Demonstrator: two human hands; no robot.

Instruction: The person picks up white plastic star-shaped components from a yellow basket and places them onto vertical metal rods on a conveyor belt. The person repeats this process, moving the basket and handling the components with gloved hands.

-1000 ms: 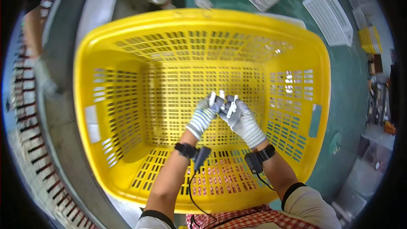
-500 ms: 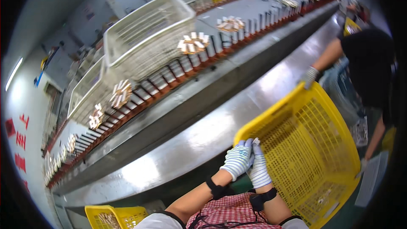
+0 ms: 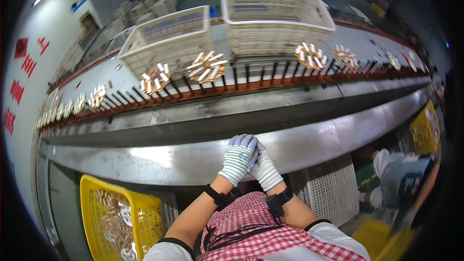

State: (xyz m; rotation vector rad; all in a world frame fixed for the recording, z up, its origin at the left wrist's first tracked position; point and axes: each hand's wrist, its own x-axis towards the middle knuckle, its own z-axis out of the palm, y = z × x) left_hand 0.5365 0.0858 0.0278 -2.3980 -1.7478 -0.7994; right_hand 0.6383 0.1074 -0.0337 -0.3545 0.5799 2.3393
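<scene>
Both of my hands wear gloves with pale stripes and meet in front of me, over the near edge of the shiny metal ledge [image 3: 193, 157]. My left hand [image 3: 240, 157] is closed, its bluish fingertips folded over the right. Beside and partly under it, my right hand [image 3: 265, 168] is closed too. Whatever lies between the fingers is hidden. Beyond the ledge runs a row of dark upright rods [image 3: 247, 73] on a reddish-brown rail. Round clusters of white and copper-coloured pieces, such as the one at centre left [image 3: 207, 66], sit along these rods.
Two white slotted crates [image 3: 275, 25] stand behind the rods. A yellow basket [image 3: 87, 212] holding many white and coppery pieces stands low on the left. At right are a white perforated crate [image 3: 333, 191], another yellow basket [image 3: 419, 135] and part of a co-worker [image 3: 386, 164].
My view has swung left to face the rail more squarely. My hands have moved away from the big yellow basket at right and now rest together by the ledge.
</scene>
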